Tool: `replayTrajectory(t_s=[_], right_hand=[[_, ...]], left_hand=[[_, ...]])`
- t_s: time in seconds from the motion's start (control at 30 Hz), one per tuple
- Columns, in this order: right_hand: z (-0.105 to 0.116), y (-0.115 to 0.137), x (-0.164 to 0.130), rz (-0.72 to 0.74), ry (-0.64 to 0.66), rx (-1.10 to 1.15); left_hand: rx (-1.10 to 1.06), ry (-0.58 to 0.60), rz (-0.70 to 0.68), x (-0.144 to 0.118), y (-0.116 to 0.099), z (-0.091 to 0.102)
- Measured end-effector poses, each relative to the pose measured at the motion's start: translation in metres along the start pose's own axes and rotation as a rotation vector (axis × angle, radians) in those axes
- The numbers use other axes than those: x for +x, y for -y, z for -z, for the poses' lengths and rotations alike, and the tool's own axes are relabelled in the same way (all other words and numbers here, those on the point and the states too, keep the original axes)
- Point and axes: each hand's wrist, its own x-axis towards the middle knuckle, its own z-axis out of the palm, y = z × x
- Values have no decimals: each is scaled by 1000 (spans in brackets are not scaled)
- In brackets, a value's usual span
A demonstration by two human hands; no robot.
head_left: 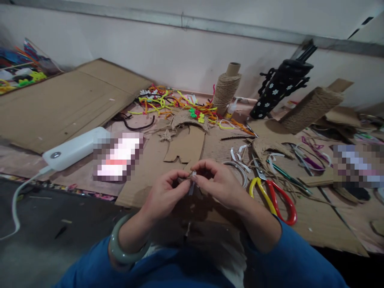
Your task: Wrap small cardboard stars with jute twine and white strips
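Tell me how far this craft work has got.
Done: a twine star and cut cardboard shape lie finished-looking on the cardboard sheet. In hand: left hand and right hand pinch a small strip. Left: pipe cleaners, twine spool and scissors lie unused.

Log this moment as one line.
left hand: pinching small strip | right hand: pinching same strip | scissors: lying right

I see 2 rolls of brown string [225,89], red and yellow scissors [274,196], a white box with a cable [73,149], and a pile of bright fuzzy wires [177,105] on flat cardboard [64,102].
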Motion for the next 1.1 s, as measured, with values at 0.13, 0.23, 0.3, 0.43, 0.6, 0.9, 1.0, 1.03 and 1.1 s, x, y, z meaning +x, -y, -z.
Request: replayTrajectory(t_s=[0.13, 0.23, 0.3, 0.43, 0.6, 0.9, 1.0, 1.03, 1.1], right_hand=[[1, 1, 0, -6, 14, -29], [2, -1, 0, 8, 33, -41], [3, -2, 0, 33, 33, -60], [4, -2, -1, 2, 35, -68], [3, -2, -1, -66, 43, 36], [3, -5, 1, -14, 27, 33], [3, -7, 2, -1, -16, 17], [3, -8, 2, 8, -53, 5], [2, -7, 1, 33, -131, -46]], left_hand=[[23, 4, -1, 0, 1, 1], [48, 10, -24, -1, 0, 1], [61, 20, -34, -1, 0, 1], [67, 37, -35, -1, -1, 1], [11, -4, 9, 0, 0, 1], [-67, 101, 53, 0, 2, 3], [-57, 113, 35, 1, 4, 3], [-63, 107, 29, 1, 5, 3], [-79, 83, 19, 1, 7, 4]])
